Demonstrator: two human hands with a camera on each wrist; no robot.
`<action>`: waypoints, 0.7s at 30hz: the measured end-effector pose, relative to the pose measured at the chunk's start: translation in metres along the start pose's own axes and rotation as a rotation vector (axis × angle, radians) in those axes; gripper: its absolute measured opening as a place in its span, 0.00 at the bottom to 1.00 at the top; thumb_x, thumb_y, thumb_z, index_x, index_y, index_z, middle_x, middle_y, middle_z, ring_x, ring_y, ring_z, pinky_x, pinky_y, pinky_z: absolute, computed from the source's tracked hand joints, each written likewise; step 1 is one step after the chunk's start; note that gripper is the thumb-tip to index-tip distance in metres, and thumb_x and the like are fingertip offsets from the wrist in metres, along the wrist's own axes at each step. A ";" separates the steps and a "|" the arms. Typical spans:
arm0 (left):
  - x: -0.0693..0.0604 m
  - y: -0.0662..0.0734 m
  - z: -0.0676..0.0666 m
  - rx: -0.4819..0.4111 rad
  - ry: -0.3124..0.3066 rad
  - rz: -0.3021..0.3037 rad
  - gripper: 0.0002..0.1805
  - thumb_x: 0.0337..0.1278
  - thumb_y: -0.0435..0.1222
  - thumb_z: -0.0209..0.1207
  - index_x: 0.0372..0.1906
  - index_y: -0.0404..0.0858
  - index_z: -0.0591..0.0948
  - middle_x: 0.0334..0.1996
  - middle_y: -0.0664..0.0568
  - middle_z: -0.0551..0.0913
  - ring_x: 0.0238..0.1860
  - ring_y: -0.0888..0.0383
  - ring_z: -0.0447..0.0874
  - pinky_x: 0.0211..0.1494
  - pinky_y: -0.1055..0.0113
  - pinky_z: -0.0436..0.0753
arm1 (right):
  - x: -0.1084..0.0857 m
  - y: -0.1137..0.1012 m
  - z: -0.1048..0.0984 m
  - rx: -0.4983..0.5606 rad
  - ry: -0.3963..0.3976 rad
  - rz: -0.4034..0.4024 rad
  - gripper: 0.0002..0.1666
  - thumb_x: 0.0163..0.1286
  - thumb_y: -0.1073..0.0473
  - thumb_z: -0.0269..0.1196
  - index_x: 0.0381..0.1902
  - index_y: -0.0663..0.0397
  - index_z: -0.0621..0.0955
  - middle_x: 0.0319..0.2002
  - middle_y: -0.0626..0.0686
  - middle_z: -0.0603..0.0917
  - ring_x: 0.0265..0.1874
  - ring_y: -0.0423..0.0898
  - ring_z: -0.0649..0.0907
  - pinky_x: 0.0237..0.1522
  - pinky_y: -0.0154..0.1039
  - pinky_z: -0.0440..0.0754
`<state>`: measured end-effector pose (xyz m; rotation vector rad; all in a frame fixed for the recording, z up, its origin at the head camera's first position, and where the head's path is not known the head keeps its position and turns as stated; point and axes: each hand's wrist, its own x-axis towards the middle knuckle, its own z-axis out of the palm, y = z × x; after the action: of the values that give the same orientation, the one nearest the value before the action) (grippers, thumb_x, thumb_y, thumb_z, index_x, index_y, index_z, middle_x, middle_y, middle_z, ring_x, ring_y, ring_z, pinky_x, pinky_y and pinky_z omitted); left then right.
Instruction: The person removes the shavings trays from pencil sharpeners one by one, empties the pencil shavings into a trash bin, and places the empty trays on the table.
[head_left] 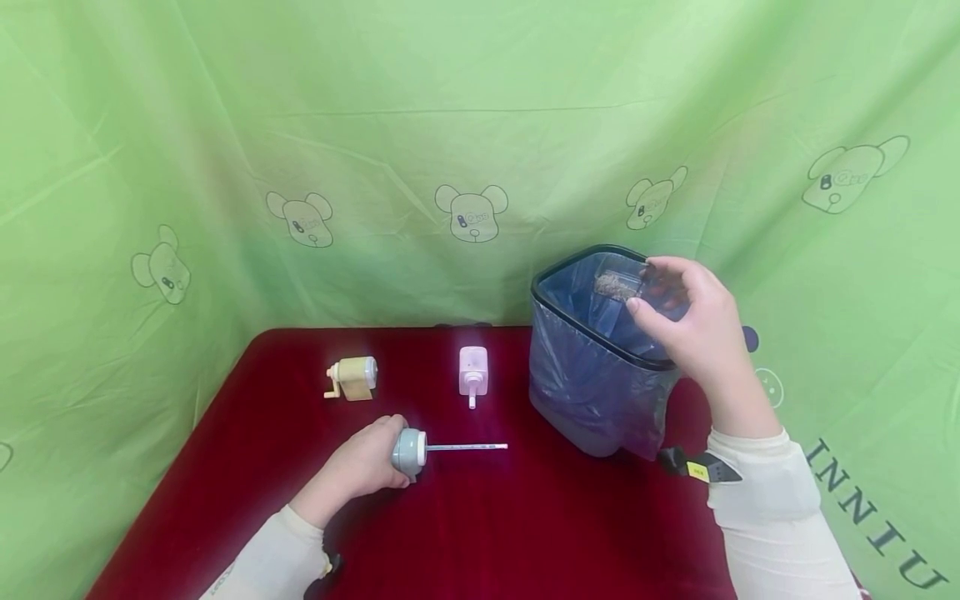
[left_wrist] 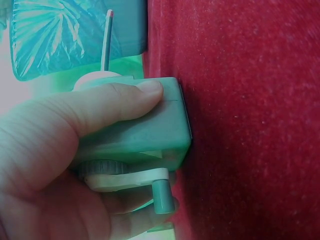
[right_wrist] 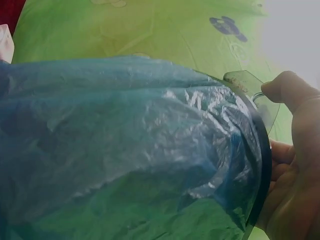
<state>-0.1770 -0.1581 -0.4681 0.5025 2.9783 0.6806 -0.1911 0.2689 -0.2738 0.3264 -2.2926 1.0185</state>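
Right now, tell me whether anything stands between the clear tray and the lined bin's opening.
Nothing visible does: the right hand holds the clear tray at the open mouth of the lined bin.

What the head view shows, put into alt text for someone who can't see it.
A person's right hand holds a clear container of grayish bits at the mouth of a blue-lined bin, while the left hand grips a gray-green sharpener with a pencil sticking out. Farther back on the red table sit a yellow sharpener and a pink sharpener.
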 end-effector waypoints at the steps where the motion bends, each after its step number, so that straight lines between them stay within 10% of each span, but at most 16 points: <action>1: 0.000 0.000 0.000 0.000 -0.001 -0.001 0.40 0.25 0.38 0.86 0.51 0.40 0.77 0.40 0.53 0.80 0.38 0.55 0.79 0.45 0.55 0.85 | 0.001 0.000 0.000 -0.003 -0.004 0.006 0.30 0.65 0.55 0.71 0.64 0.52 0.78 0.50 0.52 0.84 0.40 0.39 0.80 0.44 0.28 0.74; 21: 0.000 -0.001 0.000 -0.004 -0.002 0.006 0.39 0.26 0.38 0.86 0.50 0.40 0.77 0.40 0.53 0.80 0.38 0.55 0.79 0.45 0.56 0.84 | 0.020 0.017 -0.003 -0.044 -0.020 0.028 0.31 0.67 0.51 0.69 0.66 0.52 0.77 0.52 0.54 0.83 0.41 0.42 0.78 0.44 0.32 0.72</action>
<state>-0.1775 -0.1587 -0.4688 0.5120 2.9743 0.6864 -0.2133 0.2831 -0.2696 0.2881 -2.3402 0.9814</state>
